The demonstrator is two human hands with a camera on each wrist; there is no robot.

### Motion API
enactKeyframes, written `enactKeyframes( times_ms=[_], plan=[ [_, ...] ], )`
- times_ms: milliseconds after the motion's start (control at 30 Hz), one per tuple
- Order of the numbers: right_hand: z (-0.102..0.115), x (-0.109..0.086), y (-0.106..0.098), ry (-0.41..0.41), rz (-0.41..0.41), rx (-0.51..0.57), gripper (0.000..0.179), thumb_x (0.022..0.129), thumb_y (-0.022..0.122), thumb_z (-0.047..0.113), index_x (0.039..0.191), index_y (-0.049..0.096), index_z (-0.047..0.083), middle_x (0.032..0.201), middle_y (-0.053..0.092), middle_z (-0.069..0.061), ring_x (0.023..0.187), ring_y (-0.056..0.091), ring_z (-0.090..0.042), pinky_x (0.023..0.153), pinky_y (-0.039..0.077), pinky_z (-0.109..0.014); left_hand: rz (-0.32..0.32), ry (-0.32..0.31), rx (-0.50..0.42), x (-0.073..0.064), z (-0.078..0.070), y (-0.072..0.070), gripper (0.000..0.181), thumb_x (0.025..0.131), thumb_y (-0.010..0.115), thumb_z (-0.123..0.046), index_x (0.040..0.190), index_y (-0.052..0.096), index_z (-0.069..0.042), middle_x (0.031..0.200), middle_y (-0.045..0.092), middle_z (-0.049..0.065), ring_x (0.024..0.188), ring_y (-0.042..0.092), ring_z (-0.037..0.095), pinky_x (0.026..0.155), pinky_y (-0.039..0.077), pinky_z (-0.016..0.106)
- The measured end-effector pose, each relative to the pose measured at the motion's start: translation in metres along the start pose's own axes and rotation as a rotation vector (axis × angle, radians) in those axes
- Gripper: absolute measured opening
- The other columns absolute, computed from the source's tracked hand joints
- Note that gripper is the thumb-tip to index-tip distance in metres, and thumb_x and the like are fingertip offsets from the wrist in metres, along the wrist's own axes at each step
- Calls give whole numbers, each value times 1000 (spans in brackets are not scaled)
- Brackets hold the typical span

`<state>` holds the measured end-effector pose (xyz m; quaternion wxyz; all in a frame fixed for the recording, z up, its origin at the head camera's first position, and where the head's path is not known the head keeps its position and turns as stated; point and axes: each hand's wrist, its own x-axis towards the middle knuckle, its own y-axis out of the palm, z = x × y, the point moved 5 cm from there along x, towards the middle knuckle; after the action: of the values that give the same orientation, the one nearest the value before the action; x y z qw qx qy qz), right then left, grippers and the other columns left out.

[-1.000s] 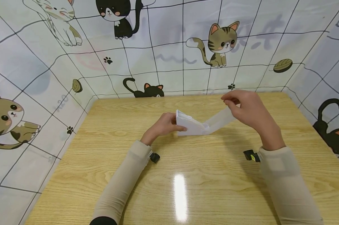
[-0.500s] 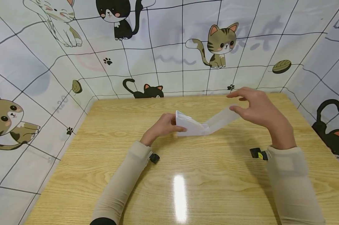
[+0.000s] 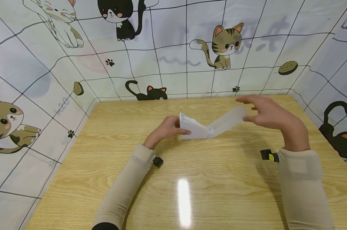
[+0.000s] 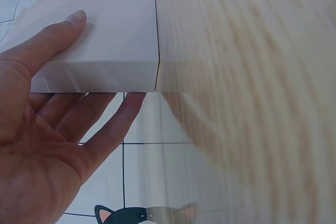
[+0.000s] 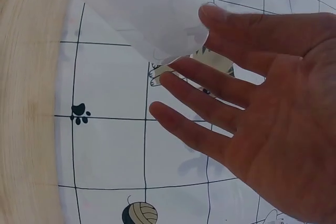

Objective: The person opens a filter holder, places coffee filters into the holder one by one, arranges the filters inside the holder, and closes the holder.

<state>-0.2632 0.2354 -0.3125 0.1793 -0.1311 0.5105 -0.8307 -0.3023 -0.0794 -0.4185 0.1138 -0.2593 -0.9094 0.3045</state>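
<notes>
A white wedge-shaped case stands on its long edge on the wooden table, its top slanting down to the right. My left hand grips its tall end. In the left wrist view the thumb lies across the broad face of the case and the other fingers are behind it. From the low end a translucent whitish flap rises to the right. My right hand is just past the flap's free end, its fingers spread. The right wrist view shows the flap's rounded corner right by the thumb and fingertips.
The wooden table reaches back to a wall covering printed with cats and grid lines, which also runs along both sides. Small black devices sit at both wrists. A bright light reflection lies on the table's front middle.
My right hand has let go of the flap's free end, spread its fingers and moved to the right. The flap stays raised. My left hand and the case have stayed in place.
</notes>
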Motion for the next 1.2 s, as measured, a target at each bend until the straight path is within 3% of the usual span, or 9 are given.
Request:
enactKeyframes(
  times_ms=[233, 400, 1200],
  plan=[
    [-6, 1, 3, 4, 17, 75, 57, 95, 67, -1, 149, 48, 0, 150, 52, -25, 135, 51, -45, 107, 45, -65, -1, 5, 1, 0, 1, 0, 37, 87, 86, -20, 120, 73, -10, 112, 79, 7, 93, 76, 14, 80, 61, 30],
    [-10, 3, 6, 27, 30, 52, 50, 96, 65, -1, 145, 52, -1, 141, 59, -27, 126, 60, -48, 100, 52, -62, 1, 11, -1, 0, 0, 0, 36, 87, 85, -21, 120, 73, -10, 111, 79, 7, 92, 76, 14, 79, 60, 29],
    [-14, 4, 8, 25, 31, 55, 48, 98, 66, 2, 144, 54, 2, 137, 61, -27, 122, 63, -48, 92, 55, -60, -3, 13, -8, -1, 0, 0, 37, 87, 86, -21, 119, 73, -10, 111, 79, 7, 93, 76, 14, 79, 60, 29]
  ],
)
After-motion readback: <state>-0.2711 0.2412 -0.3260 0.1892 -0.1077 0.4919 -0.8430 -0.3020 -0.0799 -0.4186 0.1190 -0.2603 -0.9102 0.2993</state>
